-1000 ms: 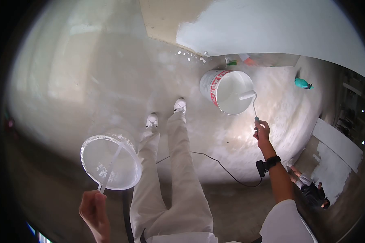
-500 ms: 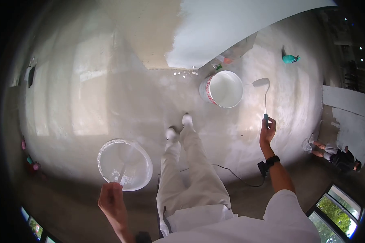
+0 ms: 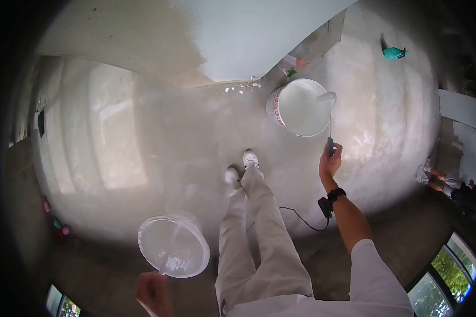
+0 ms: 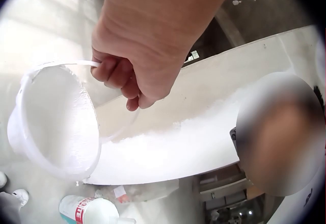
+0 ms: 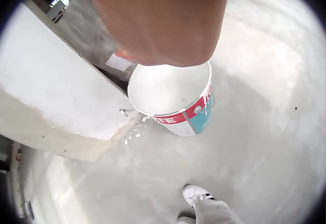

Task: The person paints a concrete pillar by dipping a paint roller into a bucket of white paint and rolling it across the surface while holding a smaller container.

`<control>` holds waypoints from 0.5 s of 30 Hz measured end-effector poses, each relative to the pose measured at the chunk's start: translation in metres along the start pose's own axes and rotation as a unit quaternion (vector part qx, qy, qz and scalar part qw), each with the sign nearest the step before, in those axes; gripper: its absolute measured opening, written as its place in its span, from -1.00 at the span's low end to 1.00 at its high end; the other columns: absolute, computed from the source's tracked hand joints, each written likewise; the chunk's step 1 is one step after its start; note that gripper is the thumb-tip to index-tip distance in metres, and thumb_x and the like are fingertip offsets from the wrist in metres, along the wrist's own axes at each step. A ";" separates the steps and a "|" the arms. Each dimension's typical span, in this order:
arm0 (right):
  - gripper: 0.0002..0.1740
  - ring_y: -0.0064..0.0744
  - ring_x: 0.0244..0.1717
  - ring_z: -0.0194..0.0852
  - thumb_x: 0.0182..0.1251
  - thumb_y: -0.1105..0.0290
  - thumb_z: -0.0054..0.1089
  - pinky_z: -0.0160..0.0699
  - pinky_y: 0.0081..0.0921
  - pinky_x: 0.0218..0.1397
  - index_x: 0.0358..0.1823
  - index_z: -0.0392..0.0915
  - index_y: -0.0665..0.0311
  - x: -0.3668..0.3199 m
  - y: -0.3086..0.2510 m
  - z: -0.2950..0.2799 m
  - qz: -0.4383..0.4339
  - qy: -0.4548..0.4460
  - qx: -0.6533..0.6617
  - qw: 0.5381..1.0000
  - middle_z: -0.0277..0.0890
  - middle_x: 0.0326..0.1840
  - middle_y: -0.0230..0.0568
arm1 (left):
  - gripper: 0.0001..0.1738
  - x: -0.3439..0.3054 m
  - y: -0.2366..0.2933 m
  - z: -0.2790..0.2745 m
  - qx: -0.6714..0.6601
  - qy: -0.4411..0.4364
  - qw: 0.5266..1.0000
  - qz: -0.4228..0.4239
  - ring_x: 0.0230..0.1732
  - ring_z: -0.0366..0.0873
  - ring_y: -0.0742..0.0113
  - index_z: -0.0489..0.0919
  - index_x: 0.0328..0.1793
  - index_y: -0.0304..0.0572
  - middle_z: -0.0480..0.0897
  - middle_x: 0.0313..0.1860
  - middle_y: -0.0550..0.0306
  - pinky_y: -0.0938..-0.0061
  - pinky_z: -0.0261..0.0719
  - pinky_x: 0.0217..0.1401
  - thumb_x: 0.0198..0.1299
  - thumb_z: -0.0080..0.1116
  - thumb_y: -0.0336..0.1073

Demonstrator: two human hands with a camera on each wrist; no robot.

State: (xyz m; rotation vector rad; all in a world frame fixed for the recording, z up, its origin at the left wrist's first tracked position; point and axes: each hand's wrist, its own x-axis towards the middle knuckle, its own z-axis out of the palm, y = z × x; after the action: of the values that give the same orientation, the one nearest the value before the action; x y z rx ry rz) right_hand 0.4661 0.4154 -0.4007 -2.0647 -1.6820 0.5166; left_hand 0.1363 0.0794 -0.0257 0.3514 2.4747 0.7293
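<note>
My left hand grips the strap handle of a white plastic bucket, which hangs tilted beside my legs. Wet white paint shines inside it in the head view. My right hand holds a paint roller by its dark grip, arm stretched forward. The roller's white sleeve overlaps the right rim of a larger paint bucket standing on the floor. That bucket has a red, white and teal label. In the right wrist view my own arm hides the roller.
A partly painted wall rises just behind the large bucket, with white paint drips at its foot. A teal bag lies on the floor further right. A cable hangs from my right wrist. Another person is at the far right.
The roller moved out to the right of the large bucket, then back to its rim. The head view shifted, and the left hand with its bucket now appears lower in it.
</note>
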 end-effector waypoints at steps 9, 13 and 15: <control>-0.62 0.11 -0.28 0.61 0.36 0.11 0.12 0.50 -0.06 -0.16 -0.05 0.46 0.30 -0.013 0.011 0.030 0.129 -0.118 -0.004 0.985 0.62 -0.34 0.06 | -0.75 0.004 0.004 0.014 0.039 -0.042 0.998 -0.020 -0.45 0.22 0.69 0.48 -0.35 -0.22 0.42 -0.50 0.38 0.67 0.16 -0.39 0.41 0.09 -0.28; -0.58 0.14 -0.24 0.63 0.34 0.06 0.12 0.49 -0.03 -0.07 -0.12 0.54 0.34 -0.020 0.038 0.065 0.119 -0.070 -0.052 0.989 0.65 -0.35 0.11 | -0.74 0.008 -0.007 0.019 0.030 -0.034 0.998 -0.049 -0.50 0.16 0.73 0.47 -0.37 -0.19 0.37 -0.54 0.42 0.68 0.07 -0.46 0.42 0.09 -0.26; -0.57 0.17 -0.24 0.63 0.34 0.05 0.11 0.49 0.01 -0.06 -0.13 0.54 0.33 -0.029 0.040 0.072 0.117 -0.045 -0.032 0.992 0.65 -0.36 0.12 | -0.75 0.013 0.002 0.013 0.032 -0.047 0.995 -0.077 -0.50 0.17 0.68 0.51 -0.31 -0.23 0.39 -0.51 0.40 0.66 0.10 -0.47 0.43 0.09 -0.25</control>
State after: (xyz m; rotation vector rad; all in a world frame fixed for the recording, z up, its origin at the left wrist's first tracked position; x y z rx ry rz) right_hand 0.4553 0.3861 -0.4822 -2.3331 -1.5313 0.6462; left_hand 0.1335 0.0914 -0.0395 0.2112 2.4082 0.5595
